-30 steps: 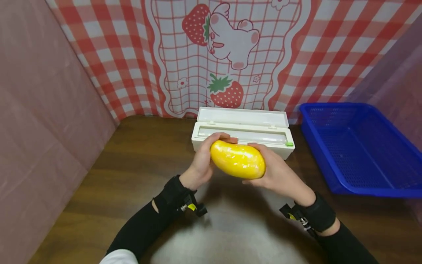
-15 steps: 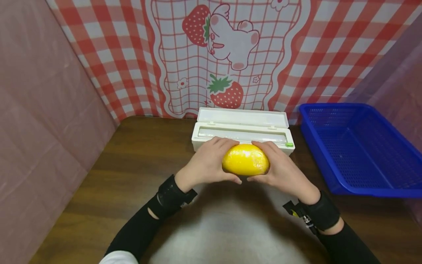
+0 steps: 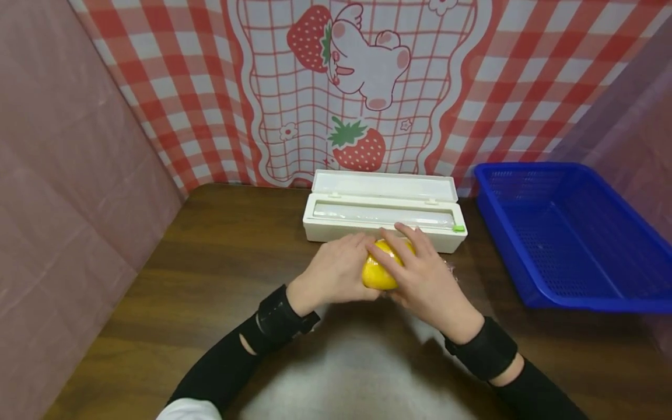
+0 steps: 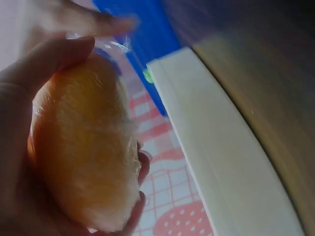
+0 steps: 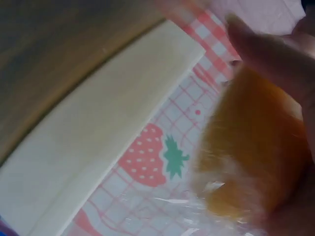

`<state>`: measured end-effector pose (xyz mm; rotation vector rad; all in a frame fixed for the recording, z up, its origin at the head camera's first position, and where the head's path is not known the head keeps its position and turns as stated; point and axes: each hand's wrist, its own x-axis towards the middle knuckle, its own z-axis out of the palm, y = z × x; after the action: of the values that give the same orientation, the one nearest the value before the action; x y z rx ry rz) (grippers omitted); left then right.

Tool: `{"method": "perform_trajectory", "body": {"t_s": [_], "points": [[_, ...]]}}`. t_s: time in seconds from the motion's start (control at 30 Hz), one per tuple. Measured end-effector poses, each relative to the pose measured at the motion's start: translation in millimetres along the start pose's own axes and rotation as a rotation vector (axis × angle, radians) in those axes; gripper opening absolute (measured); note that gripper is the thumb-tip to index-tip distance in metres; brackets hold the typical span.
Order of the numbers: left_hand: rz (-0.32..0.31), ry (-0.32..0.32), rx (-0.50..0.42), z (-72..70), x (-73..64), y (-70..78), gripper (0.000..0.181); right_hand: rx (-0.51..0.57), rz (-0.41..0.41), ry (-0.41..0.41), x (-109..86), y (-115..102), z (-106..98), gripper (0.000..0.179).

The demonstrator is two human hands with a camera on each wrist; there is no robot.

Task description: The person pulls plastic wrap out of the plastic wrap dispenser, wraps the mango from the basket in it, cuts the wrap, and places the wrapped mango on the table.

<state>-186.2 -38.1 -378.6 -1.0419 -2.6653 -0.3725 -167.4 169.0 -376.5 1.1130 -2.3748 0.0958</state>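
A yellow mango [image 3: 377, 276] wrapped in shiny cling film is between both hands, in front of the film dispenser. My left hand [image 3: 337, 269] grips its left side; in the left wrist view its thumb lies over one end of the mango [image 4: 86, 147] and fingertips curl round the far side. My right hand [image 3: 431, 286] holds the other side, its fingers spread across the top. Loose cling film [image 5: 172, 206] trails from the mango in the right wrist view. Behind the hands stands the white cling film dispenser [image 3: 336, 231], lid up, a film roll [image 3: 383, 216] inside.
A blue plastic basket [image 3: 517, 265] stands at the right on the wooden table [image 3: 210, 256]. The red checked cloth [image 3: 189, 87] hangs at the back, and a pink curtain [image 3: 68, 175] closes off the left side.
The mango has been turned end-on between the hands. My right hand has shifted left and its fingers have moved over the mango's top, while a bit of loose film now shows behind it.
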Motion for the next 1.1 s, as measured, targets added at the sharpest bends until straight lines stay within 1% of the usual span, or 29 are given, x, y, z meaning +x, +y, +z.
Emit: {"method": "perform_trajectory", "body": {"t_s": [0.03,0.1,0.17,0.23,0.33,0.47,0.53,0.63,0.73,0.83,0.97,1.1], "points": [[0.008,0.002,-0.018,-0.8,-0.3,0.7,0.071,-0.006,0.001,0.014,0.7,-1,1,0.098],[0.019,0.021,-0.048,-3.2,-0.7,1.7,0.072,0.004,0.026,0.067,1.6,-1,3,0.089],[0.024,0.059,-0.081,-4.9,-0.6,2.1,0.072,0.031,0.061,0.126,1.8,-1,3,0.083],[0.034,0.105,-0.092,-6.6,-0.2,2.0,0.072,0.053,0.095,0.173,1.8,-1,4,0.078],[0.056,0.174,-0.096,-8.3,0.5,1.9,0.070,0.106,0.163,0.252,1.5,-3,6,0.077],[0.078,0.271,-0.102,-10.9,1.5,2.4,0.069,0.208,0.258,0.364,2.5,-7,9,0.077],[0.081,0.308,-0.110,-11.5,1.5,2.5,0.070,0.255,0.291,0.401,3.4,-9,10,0.078],[0.072,0.350,-0.102,-10.7,0.9,2.6,0.068,0.311,0.318,0.425,4.4,-11,12,0.080],[0.062,0.371,-0.094,-9.2,0.3,2.9,0.068,0.370,0.333,0.411,4.9,-11,13,0.081],[0.054,0.368,-0.103,-7.9,-0.3,1.9,0.069,0.425,0.337,0.363,5.2,-8,10,0.085],[0.047,0.360,-0.115,-7.7,0.7,-1.1,0.072,0.485,0.320,0.243,3.8,-3,2,0.093],[0.049,0.350,-0.112,-7.5,2.5,-2.5,0.075,0.553,0.304,0.108,0.2,4,-8,0.095]]}}
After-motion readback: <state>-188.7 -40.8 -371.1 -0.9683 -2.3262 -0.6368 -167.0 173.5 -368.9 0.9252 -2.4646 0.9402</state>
